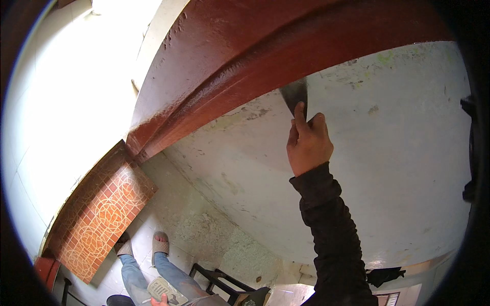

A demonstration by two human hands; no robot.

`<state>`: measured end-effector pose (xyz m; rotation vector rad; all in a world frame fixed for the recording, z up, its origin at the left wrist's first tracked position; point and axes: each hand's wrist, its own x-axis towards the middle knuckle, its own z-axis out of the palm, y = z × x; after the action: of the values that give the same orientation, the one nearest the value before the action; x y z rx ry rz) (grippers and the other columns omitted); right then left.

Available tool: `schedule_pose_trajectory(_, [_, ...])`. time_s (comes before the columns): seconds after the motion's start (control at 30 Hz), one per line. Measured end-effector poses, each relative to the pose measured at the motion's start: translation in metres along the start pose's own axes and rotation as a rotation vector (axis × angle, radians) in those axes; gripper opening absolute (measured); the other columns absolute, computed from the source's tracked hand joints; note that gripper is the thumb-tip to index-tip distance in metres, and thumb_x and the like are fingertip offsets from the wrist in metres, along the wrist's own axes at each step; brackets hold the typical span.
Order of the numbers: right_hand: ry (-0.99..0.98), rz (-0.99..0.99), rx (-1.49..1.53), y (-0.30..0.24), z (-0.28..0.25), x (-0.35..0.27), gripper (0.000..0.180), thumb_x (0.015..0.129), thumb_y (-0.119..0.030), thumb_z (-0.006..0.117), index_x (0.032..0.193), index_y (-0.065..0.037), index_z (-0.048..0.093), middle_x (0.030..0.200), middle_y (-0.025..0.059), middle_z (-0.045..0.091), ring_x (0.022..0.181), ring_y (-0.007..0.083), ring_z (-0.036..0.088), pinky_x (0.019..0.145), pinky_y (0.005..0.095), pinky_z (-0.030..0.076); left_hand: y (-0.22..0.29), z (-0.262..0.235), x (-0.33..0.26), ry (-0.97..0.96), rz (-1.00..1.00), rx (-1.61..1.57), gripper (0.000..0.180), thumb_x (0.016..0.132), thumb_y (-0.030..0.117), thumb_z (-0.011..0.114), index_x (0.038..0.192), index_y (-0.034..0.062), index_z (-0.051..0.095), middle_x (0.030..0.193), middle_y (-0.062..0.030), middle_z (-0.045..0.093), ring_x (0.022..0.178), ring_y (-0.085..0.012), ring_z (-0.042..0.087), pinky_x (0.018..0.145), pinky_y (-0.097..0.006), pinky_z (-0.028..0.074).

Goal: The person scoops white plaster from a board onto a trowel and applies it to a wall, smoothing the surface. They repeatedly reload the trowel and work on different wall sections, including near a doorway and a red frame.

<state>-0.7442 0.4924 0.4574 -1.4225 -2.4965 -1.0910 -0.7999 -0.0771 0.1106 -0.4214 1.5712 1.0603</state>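
My right hand (310,145), in a dark sleeve, is closed on the handle of a putty knife (294,94). The index finger lies stretched along the tool, and its wide dark blade meets the pale wall (388,153) right beside the reddish-brown door frame (224,76). Scuffs and patchy stains mark the wall along the frame. Low down near my legs, my left hand (161,301) grips a flat, pale rectangular piece (168,289) with dark print on it. Only some of that hand's fingers show; the rest is cut off by the lower edge.
An orange-brown patterned tiled step (109,214) lies at the frame's foot, with bright light beyond it. My sandalled feet (161,243) stand on the pale tiled floor. A black-framed stool (219,280) stands close by my legs. Dark objects (468,148) show at the right rim.
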Motion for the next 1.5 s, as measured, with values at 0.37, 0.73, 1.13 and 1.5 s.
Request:
schedule_pose_trajectory(0.37, [-0.069, 0.029, -0.053, 0.017, -0.001, -0.043, 0.042, 0.08, -0.012, 0.066, 0.122, -0.017, 0.06, 0.077, 0.0075, 0.043, 0.067, 0.0238, 0.051, 0.051, 0.0365, 0.046, -0.01, -0.006, 0.002, 0.019, 0.066, -0.018, 0.033, 0.083, -0.001, 0.058, 0.116, -0.0022, 0.056, 0.106, -0.009, 0.061, 0.091, -0.0201, 0.059, 0.08, -0.033, 0.05])
schedule_pose_trajectory(0.73, [-0.063, -0.022, 0.235, 0.016, 0.02, -0.109, 0.045, 0.079, -0.011, 0.068, 0.122, -0.016, 0.06, 0.073, 0.0053, 0.043, 0.062, 0.0208, 0.049, 0.047, 0.0333, 0.044, -0.005, -0.008, -0.001, -0.009, 0.012, -0.076, 0.031, 0.082, -0.002, 0.057, 0.113, -0.0023, 0.058, 0.106, -0.0093, 0.062, 0.092, -0.0199, 0.059, 0.083, -0.032, 0.049])
schedule_pose_trajectory(1.13, [0.04, 0.031, 0.103, 0.017, -0.003, -0.03, 0.042, 0.079, -0.011, 0.067, 0.12, -0.013, 0.06, 0.079, 0.0064, 0.044, 0.069, 0.0222, 0.053, 0.051, 0.034, 0.047, -0.008, -0.003, 0.001, 0.023, 0.017, 0.028, 0.031, 0.083, 0.002, 0.06, 0.113, -0.0025, 0.059, 0.107, -0.0094, 0.063, 0.094, -0.0204, 0.059, 0.085, -0.032, 0.048])
schedule_pose_trajectory(1.5, [-0.188, 0.031, -0.074, 0.018, -0.024, -0.035, 0.047, 0.078, -0.01, 0.065, 0.124, -0.012, 0.056, 0.086, 0.0107, 0.047, 0.077, 0.027, 0.056, 0.055, 0.0368, 0.051, -0.008, -0.001, -0.002, 0.033, 0.035, 0.09, 0.031, 0.083, 0.005, 0.063, 0.113, -0.0026, 0.06, 0.107, -0.0096, 0.063, 0.096, -0.0209, 0.059, 0.088, -0.033, 0.047])
